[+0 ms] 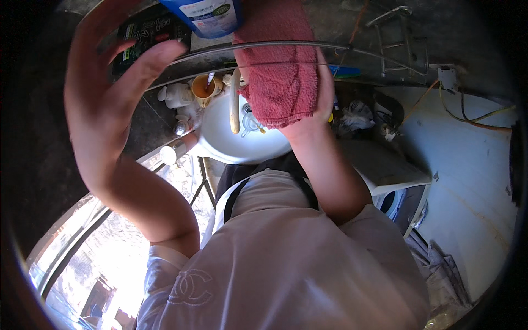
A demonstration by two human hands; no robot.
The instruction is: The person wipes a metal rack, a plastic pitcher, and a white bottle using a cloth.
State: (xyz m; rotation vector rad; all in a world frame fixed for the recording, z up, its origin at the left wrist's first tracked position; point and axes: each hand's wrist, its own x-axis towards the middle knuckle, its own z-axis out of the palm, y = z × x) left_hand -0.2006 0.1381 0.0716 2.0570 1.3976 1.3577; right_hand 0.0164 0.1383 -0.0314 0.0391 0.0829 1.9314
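Note:
My right hand (324, 103) holds a folded red towel (284, 90) above the sink, its fingers mostly hidden by the cloth. A thin metal rod (264, 44) and a thinner wire cross at the towel; in places I cannot tell which is in front. Off to the left, my left hand (109, 95) is raised with fingers apart and nothing in it, slightly blurred. Its thumb lies close to the rod. Beyond the thumb is a blue packet (214, 20) bearing writing. Below the towel sits a white washbasin (214, 123) with a pale curved spout (234, 103).
Beside the basin stand a yellow mug (206, 88) holding a toothbrush and a white bottle (177, 95). A silver-topped cylinder (171, 153) is at its near left. To the right are a crumpled plastic bag (358, 115), a washing machine (396, 202) and wall cables (486, 125).

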